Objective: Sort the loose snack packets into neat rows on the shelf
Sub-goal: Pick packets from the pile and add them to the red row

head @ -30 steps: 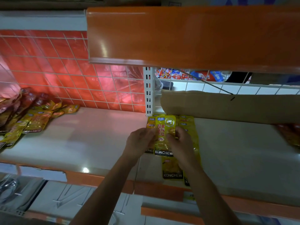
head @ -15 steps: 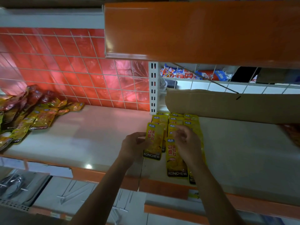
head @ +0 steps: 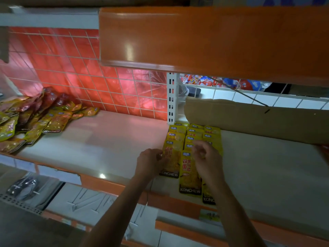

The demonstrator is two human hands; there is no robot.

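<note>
**Yellow KONCHEW packets (head: 190, 177) in 3 overlapping rows on the shelf (head: 110, 139), with both hands at the rows.**

The rows run from the white slotted upright (head: 173, 98) toward the shelf's orange front edge, in front of a cardboard sheet (head: 258, 120). The left hand (head: 150, 164) grips the left edge of the front packet of the left row (head: 173, 163). The right hand (head: 207, 157) hovers with curled fingers over the middle row; blur hides whether it pinches anything. A loose heap of red and yellow packets (head: 35, 118) lies well apart at the shelf's left end, against the red wire-grid back panel (head: 80, 72).
</note>
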